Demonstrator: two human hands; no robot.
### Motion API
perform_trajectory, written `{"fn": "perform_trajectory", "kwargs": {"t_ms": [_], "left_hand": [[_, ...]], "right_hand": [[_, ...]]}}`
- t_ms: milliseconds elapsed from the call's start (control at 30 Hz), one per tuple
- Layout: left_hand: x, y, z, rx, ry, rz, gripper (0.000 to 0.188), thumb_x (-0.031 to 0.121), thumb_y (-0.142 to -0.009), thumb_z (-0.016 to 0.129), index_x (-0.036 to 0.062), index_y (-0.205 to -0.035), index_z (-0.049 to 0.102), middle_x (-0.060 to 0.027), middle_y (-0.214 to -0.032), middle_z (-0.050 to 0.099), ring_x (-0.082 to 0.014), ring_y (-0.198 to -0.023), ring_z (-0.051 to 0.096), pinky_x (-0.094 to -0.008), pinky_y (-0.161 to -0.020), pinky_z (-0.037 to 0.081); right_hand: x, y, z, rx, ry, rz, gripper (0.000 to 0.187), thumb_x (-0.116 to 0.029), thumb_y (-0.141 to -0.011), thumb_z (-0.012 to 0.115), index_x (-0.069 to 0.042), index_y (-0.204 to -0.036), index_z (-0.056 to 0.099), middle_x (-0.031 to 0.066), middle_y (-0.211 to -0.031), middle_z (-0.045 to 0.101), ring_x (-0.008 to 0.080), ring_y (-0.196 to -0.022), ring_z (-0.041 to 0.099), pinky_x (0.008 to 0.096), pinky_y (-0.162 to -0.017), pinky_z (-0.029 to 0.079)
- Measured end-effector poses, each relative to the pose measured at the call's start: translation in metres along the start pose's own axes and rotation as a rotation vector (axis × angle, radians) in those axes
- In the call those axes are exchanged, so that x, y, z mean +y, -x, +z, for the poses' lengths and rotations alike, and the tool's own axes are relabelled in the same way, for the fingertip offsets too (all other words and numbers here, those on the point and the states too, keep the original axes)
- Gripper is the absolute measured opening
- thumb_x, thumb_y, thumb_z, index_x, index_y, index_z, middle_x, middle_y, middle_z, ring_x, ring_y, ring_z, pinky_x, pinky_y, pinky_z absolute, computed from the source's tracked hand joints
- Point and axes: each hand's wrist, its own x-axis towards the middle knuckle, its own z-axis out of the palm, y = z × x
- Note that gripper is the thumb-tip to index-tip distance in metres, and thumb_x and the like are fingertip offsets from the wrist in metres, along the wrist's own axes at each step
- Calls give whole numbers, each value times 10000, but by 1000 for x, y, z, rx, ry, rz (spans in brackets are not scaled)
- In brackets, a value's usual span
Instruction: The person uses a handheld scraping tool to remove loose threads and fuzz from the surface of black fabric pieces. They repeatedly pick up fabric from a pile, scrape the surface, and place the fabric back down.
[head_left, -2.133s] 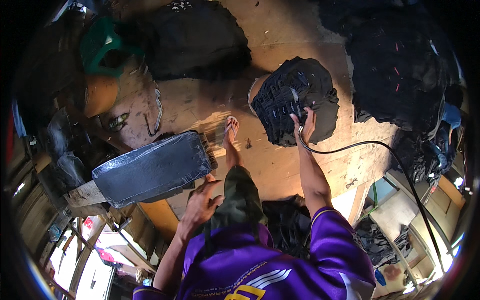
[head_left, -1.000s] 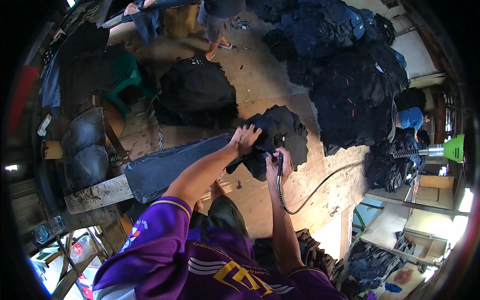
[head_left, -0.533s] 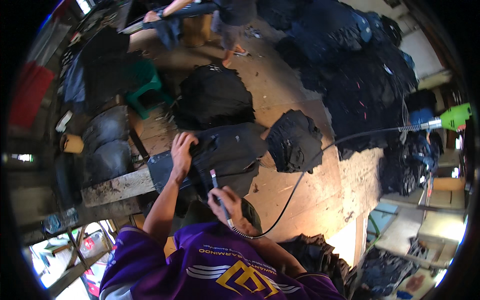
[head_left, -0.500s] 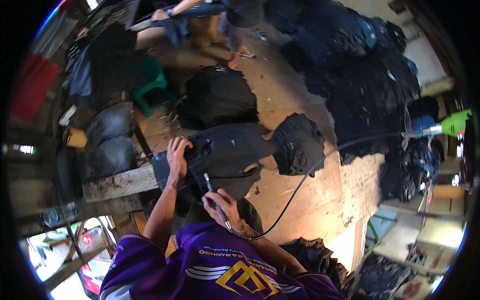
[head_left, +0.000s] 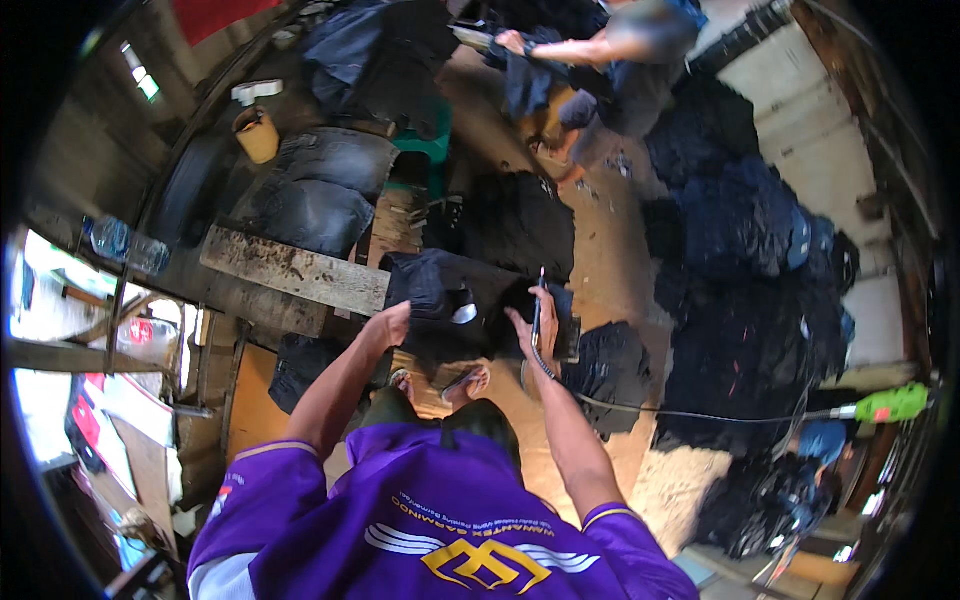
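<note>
Dark trousers (head_left: 425, 285) lie over the work surface in front of me, with a small white patch (head_left: 465, 314) showing on them. My left hand (head_left: 390, 325) is at their near left edge, fingers curled together; what they hold, if anything, is hidden. A slim rotary tool handpiece (head_left: 537, 325) is gripped in my right hand (head_left: 549, 318), its thin tip pointing away from me above the right part of the trousers. From its lower end a flexible black shaft (head_left: 640, 409) runs right to a green motor unit (head_left: 893, 403).
A worn wooden board (head_left: 290, 270) extends left of the trousers. Dark garments are heaped at right (head_left: 730, 320), with smaller piles (head_left: 515, 225) ahead. Beyond stand a green plastic stool (head_left: 430, 150) and a yellow container (head_left: 257, 137). Another person's arm (head_left: 575, 50) reaches over cloth at the far side.
My hands have moved apart: the left from lying on the cloth to its near edge, the right farther right with the handpiece. The whole view has shifted and turned.
</note>
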Motion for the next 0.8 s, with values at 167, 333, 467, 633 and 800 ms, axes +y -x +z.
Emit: {"fn": "perform_trajectory", "kwargs": {"t_ms": [167,333,467,633,800], "left_hand": [[29,-62,0,-45,-145,76,332,101,-883,736,12,-1201,696,-170,-1153,734,-253,-999,714,-349,-918,558],[32,-91,-34,159,-352,162,338,39,-871,726,15,-1208,721,-154,-1174,761,-215,-983,738,-322,-903,583],[7,-22,-107,339,-492,33,354,-11,-862,717,17,-1214,741,-141,-1192,783,-184,-970,758,-301,-892,602],[45,38,-58,1525,-50,475,301,-48,-899,664,-15,-1195,706,-144,-1127,779,-250,-947,755,-364,-842,593],[75,5,110,885,-801,763,370,137,-929,758,94,-1285,672,-132,-1495,616,-322,-1428,548,-500,-1213,391]], "right_hand": [[-1,-3,6,66,60,-33,599,-107,-828,912,-75,-1345,612,209,-1325,686,416,-1250,658,473,-1083,509],[2,-8,-1,88,128,175,664,-264,-794,957,-71,-1324,607,235,-1338,664,484,-1293,588,563,-1132,431],[1,2,4,143,36,171,716,-371,-791,954,-71,-1335,597,202,-1347,669,448,-1303,598,583,-1169,385],[-2,-4,6,142,-3,166,718,-363,-762,969,-55,-1313,628,189,-1344,686,425,-1346,592,559,-1201,379],[4,-42,-1,-136,-55,-16,608,-233,-808,941,-83,-1320,649,202,-1355,695,419,-1358,609,516,-1164,456]]}}
